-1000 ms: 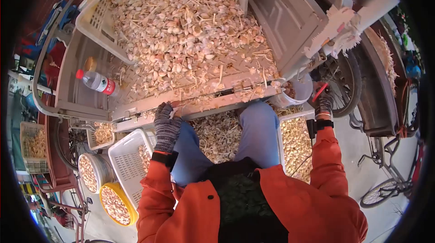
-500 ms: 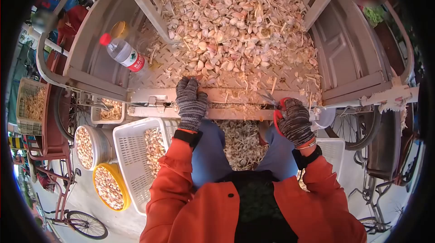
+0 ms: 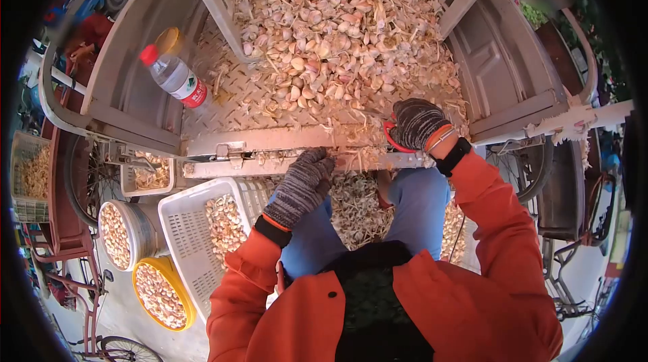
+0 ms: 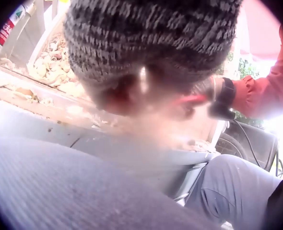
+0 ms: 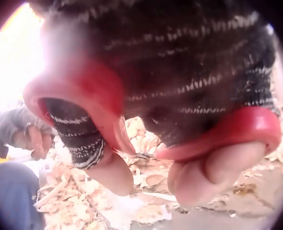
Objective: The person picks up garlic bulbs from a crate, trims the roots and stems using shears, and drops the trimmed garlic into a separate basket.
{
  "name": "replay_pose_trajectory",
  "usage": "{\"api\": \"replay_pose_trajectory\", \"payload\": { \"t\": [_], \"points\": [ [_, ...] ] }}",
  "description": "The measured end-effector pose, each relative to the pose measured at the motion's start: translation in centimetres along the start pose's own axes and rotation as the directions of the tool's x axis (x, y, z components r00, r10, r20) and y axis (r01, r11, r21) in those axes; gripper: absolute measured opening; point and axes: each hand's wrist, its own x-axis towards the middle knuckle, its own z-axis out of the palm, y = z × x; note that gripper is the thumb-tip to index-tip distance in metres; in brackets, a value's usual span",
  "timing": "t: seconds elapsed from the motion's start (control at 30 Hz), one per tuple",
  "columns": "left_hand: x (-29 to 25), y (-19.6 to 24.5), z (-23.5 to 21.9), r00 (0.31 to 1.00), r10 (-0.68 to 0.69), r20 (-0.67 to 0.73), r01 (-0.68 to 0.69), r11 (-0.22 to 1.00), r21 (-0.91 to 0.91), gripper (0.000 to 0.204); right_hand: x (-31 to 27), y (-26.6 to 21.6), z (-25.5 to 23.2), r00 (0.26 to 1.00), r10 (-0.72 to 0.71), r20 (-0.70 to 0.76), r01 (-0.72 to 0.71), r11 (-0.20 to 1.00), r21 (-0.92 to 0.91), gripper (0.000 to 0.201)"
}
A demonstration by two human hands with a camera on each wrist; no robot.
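Note:
The right hand [image 3: 420, 125] grips red-handled scissors [image 3: 397, 138] above the truck bed's front edge. In the right wrist view its thumb and fingers pass through the red loops [image 5: 218, 136], and only a little of the metal shows between them. My left hand [image 3: 304, 183], in a grey knitted glove, is at the edge strip with bent fingers. Its fingertips are blurred in the left wrist view, so whether they pinch anything is unclear. Beyond both hands, garlic cloves [image 3: 337, 38] with dry stalks and skins cover the metal bed [image 3: 233, 109].
A red-capped bottle [image 3: 177, 80] lies on the bed at left, near an upright crate panel [image 3: 219, 7]. Left of the legs are a white crate [image 3: 185, 227], a white bucket [image 3: 138, 227] and a yellow tub [image 3: 185, 288], all containing cloves. Stalks and skins lie between the legs.
From the far right, the right hand has come inward with the scissors, then forward over the bed edge. Since the previous frame the left hand has drawn back and rightward. The head view has shifted.

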Motion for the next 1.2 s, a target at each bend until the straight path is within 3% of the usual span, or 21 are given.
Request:
{"api": "replay_pose_trajectory", "payload": {
  "t": [0.03, 0.07, 0.1, 0.13, 0.2, 0.4, 0.47, 0.53, 0.57, 0.6, 0.63, 0.67, 0.7, 0.8, 0.83, 0.87, 0.9, 0.97, 1.0, 1.1, 1.2],
  "points": [
    [0.3, 0.2, -1.8, 0.82, 0.542, 0.186, -0.563, 0.705, 0.431, 0.038, 0.1, -0.4, -0.1, 0.992, -0.111, 0.064, 0.112, 0.994, -0.015, 0.033],
    [0.8, 0.2, -3.1, 0.387, 0.742, 0.547, -0.812, -0.006, 0.583, 0.037, 0.2, -1.0, -0.1, 0.967, -0.22, 0.13, 0.225, 0.974, -0.022, 0.032],
    [0.4, 1.3, -2.4, 0.866, 0.484, 0.123, -0.488, 0.77, 0.411, 0.04, -0.1, -2.1, -1.3, 0.926, -0.293, 0.239, 0.312, 0.949, -0.043, 0.031],
    [1.8, 2.7, -3.7, 0.595, 0.698, 0.4, -0.673, 0.159, 0.723, 0.042, -0.3, -2.8, -2.0, 0.924, -0.296, 0.242, 0.316, 0.948, -0.047, 0.031],
    [4.0, 4.2, -3.1, 0.48, 0.749, 0.457, -0.605, -0.095, 0.791, 0.04, -0.2, -3.7, -3.6, 0.807, -0.452, 0.38, 0.506, 0.861, -0.05, 0.032],
    [8.0, 6.0, -0.7, 0.624, 0.607, 0.491, -0.502, -0.17, 0.848, 0.043, 4.6, -3.7, -9.8, 0.908, -0.176, 0.381, 0.265, 0.944, -0.194, 0.035],
    [8.3, 5.9, -1.2, 0.618, 0.602, 0.506, -0.532, -0.155, 0.833, 0.036, 6.1, -1.3, -6.4, 0.955, -0.118, 0.273, 0.139, 0.989, -0.057, 0.042],
    [7.7, 6.4, -1.7, 0.532, 0.669, 0.519, -0.607, -0.126, 0.785, 0.027, 5.3, -1.1, -2.1, 0.997, -0.073, -0.033, 0.079, 0.964, 0.253, 0.035],
    [6.2, 7.6, -1.1, 0.618, 0.653, 0.437, -0.626, 0.073, 0.777, 0.019, 5.7, -0.9, 0.9, 0.981, -0.057, -0.184, 0.104, 0.961, 0.258, 0.033],
    [6.2, 7.0, -1.0, 0.626, 0.65, 0.431, -0.619, 0.077, 0.782, 0.019, 6.1, -1.7, 2.9, 0.963, -0.017, -0.27, 0.122, 0.918, 0.376, 0.031],
    [6.0, 6.4, -1.1, 0.76, 0.611, 0.22, -0.619, 0.578, 0.532, 0.016, 6.5, -2.7, 3.4, 0.971, 0.003, -0.24, 0.113, 0.875, 0.471, 0.03],
    [5.9, 5.9, -1.1, 0.89, 0.451, 0.071, -0.456, 0.885, 0.094, 0.014, 6.9, -3.7, 3.8, 0.978, 0.02, -0.208, 0.102, 0.822, 0.561, 0.029],
    [6.3, 5.5, -1.4, 0.942, 0.318, 0.104, -0.294, 0.936, -0.196, 0.013, 7.4, -4.2, 4.3, 0.979, 0.017, -0.204, 0.104, 0.817, 0.567, 0.029],
    [7.6, 5.1, -1.3, 0.96, 0.236, 0.15, -0.182, 0.935, -0.305, 0.014, 8.3, -4.7, 5.0, 0.946, -0.074, -0.315, 0.187, 0.919, 0.348, 0.028],
    [7.6, 5.2, -1.1, 0.94, 0.314, 0.132, -0.292, 0.943, -0.163, 0.022, 8.4, -4.7, 5.0, 0.94, -0.089, -0.33, 0.205, 0.919, 0.336, 0.028],
    [7.7, 5.3, -0.6, 0.941, 0.314, 0.128, -0.292, 0.942, -0.163, 0.022, 8.5, -4.7, 4.9, 0.933, -0.101, -0.346, 0.221, 0.92, 0.325, 0.029],
    [7.5, 5.8, 0.3, 0.872, 0.466, 0.152, -0.49, 0.826, 0.279, 0.023, 8.6, -4.6, 4.8, 0.932, -0.104, -0.346, 0.224, 0.918, 0.328, 0.029],
    [7.1, 6.6, 1.5, 0.769, 0.571, 0.287, -0.536, 0.332, 0.776, 0.029, 8.9, -4.4, 4.5, 0.976, -0.064, -0.208, 0.132, 0.933, 0.335, 0.03],
    [7.4, 6.4, 1.9, 0.769, 0.571, 0.288, -0.533, 0.322, 0.783, 0.029, 8.7, -4.2, 4.4, 0.974, -0.062, -0.216, 0.136, 0.929, 0.343, 0.03],
    [9.5, 5.2, 2.3, 0.501, 0.731, 0.463, -0.582, -0.111, 0.806, 0.028, 7.9, -3.0, 3.8, 0.983, 0.028, -0.181, 0.055, 0.897, 0.439, 0.03],
    [9.2, 5.4, 2.6, 0.649, 0.654, 0.389, -0.535, 0.029, 0.844, 0.023, 6.6, -1.8, 3.2, 0.989, 0.097, 0.109, -0.123, 0.153, 0.98, 0.025]
  ]
}}
